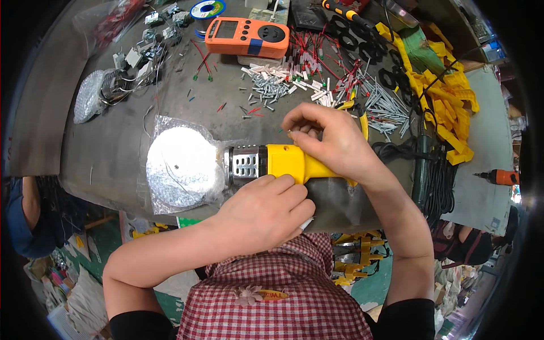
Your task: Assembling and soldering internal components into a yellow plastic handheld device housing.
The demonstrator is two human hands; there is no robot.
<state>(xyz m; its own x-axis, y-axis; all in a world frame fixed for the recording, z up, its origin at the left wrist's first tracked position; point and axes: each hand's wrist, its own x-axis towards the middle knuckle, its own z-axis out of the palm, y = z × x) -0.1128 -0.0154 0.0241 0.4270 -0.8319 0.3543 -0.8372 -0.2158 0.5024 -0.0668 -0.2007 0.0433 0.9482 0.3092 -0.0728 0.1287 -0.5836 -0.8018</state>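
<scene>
A heating tool lies across the table before me. Its yellow plastic handle point(285, 160) joins a perforated metal neck point(247, 162), and a round plate wrapped in clear bubble film point(184, 164) forms its left end. My left hand point(263, 209) is closed, its curled fingers against the near side of the yellow housing. A small white piece point(306, 223) pokes out under those fingers; its kind is unclear. Above the handle's far side, my right hand point(334, 136) is closed in a pinch at thumb and forefinger. Whatever sits in that pinch is too small to name.
Screws point(266, 88), longer screws point(388, 107) and red-wired indicator lights point(311, 54) lie in heaps beyond the tool. An orange meter point(247, 37) stands behind them. Yellow plastic shells point(447, 107) and a coiled black cable point(439, 187) are at right; metal-and-wire parts point(141, 56) lie left.
</scene>
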